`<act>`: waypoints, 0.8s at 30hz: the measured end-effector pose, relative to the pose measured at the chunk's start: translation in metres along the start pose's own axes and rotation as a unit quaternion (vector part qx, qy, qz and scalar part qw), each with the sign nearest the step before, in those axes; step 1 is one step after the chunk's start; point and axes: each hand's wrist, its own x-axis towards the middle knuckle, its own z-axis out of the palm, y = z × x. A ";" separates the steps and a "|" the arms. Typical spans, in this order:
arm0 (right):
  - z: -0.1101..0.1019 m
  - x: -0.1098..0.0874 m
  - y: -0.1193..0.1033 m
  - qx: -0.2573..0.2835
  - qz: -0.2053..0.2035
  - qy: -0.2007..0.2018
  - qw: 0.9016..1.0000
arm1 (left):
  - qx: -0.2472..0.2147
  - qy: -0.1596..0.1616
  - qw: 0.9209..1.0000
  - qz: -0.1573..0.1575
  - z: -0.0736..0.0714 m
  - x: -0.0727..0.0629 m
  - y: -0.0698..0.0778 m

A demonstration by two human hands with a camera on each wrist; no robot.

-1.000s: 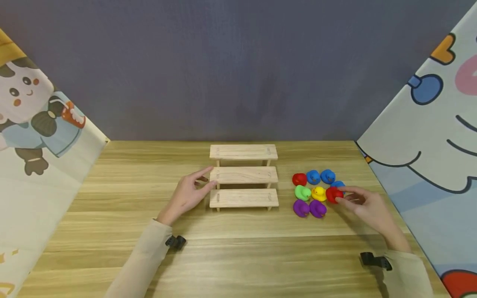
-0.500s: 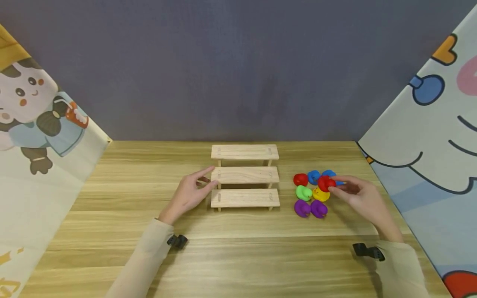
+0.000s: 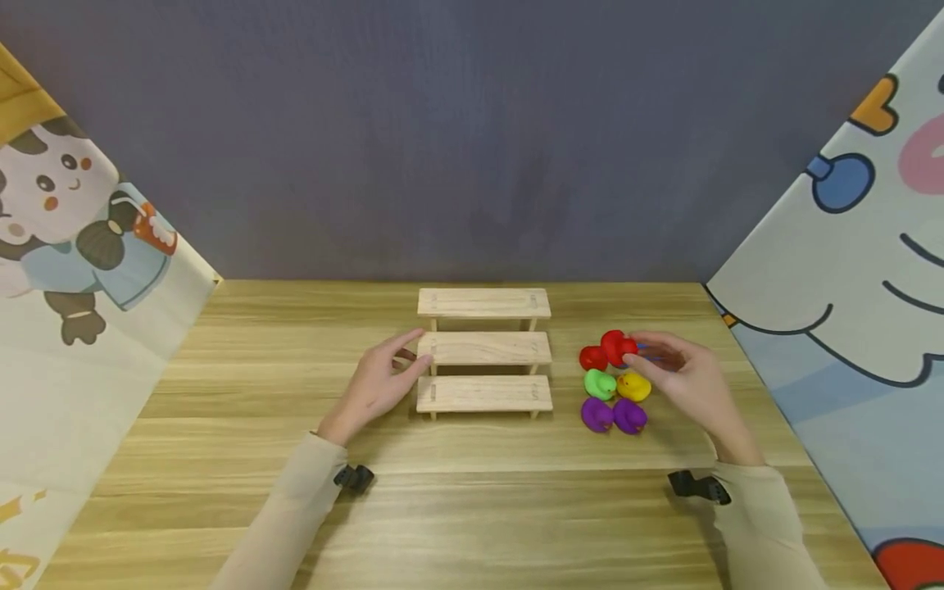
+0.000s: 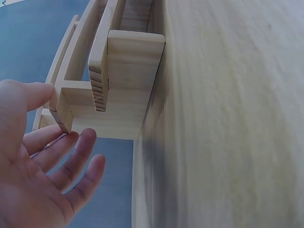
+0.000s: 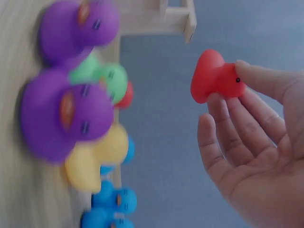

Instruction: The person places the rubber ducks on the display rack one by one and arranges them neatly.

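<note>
1. While the right hand [image 3: 692, 385] pinches a red duck [image 3: 615, 347] between thumb and fingertips, one finger stands free of it.
2. Held duck: off the bench [image 3: 472, 516], right of the wooden stand [image 3: 483, 394], at the back of the duck group. From the head it overlaps a second red duck [image 3: 592, 358] (contact between the two: cannot tell).
3. Left hand [image 3: 372, 383]: grips the left end of the stand's middle board with thumb and index finger; other fingers clear.
4. Nearby, in front of the held duck: green duck [image 3: 600, 384] and yellow duck [image 3: 633, 387] side by side, then two purple ducks [image 3: 596, 415] nearest the person.
5. Obstructions: the right hand hides most of the blue ducks [image 5: 126, 200] from the head; the right wrist view shows them blurred, partly cut off. The second red duck sits between the held duck and the stand.
6. Surround: grey backdrop [image 3: 457, 139] behind.
</note>
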 end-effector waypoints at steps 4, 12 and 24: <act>0.007 0.005 -0.010 0.039 -0.003 -0.002 0.999 | -0.002 0.002 1.000 0.006 0.001 0.000 0.000; 0.024 0.015 -0.032 0.091 0.009 -0.043 0.995 | -0.010 0.000 1.000 0.006 0.001 0.000 -0.003; 0.048 0.033 -0.054 0.106 0.012 -0.086 0.991 | -0.052 -0.008 0.998 -0.021 0.002 -0.001 -0.003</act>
